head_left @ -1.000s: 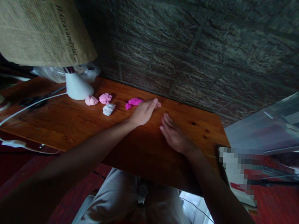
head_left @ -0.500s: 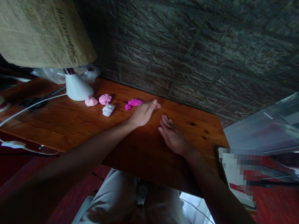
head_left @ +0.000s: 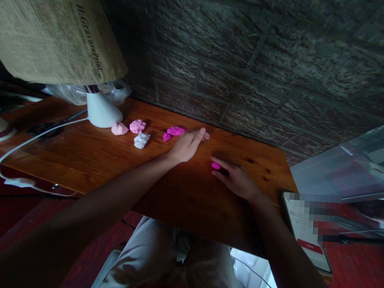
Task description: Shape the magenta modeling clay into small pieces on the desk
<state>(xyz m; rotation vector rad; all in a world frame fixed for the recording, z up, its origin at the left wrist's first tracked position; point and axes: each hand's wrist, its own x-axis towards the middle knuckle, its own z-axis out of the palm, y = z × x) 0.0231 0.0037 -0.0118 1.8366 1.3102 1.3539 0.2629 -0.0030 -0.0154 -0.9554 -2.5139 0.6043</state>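
Note:
My left hand (head_left: 188,146) rests on its edge on the wooden table (head_left: 105,164), its fingers stretched out and nothing seen in it. Just behind it lies a magenta lump of soft modelling clay (head_left: 176,131) with a smaller bit at its left end; my hand partly hides the lump. My right hand (head_left: 234,177) has a small magenta clay piece (head_left: 216,166) between thumb and forefinger, low over the tabletop. Farther left sit two pale pink clay lumps (head_left: 137,126) and a white clay lump (head_left: 141,141).
A lamp with a white base (head_left: 102,111) and newsprint shade (head_left: 61,34) stands at left, its white cord (head_left: 24,143) looping forward. Dark scissors (head_left: 48,127) lie beside it. A tablet-like device (head_left: 304,231) lies at the right edge. A brick wall (head_left: 234,55) rises behind.
My right hand has lifted from lying flat and drawn slightly right; its thumb and forefinger now close about the small magenta clay piece, hidden before. My left hand stays in place.

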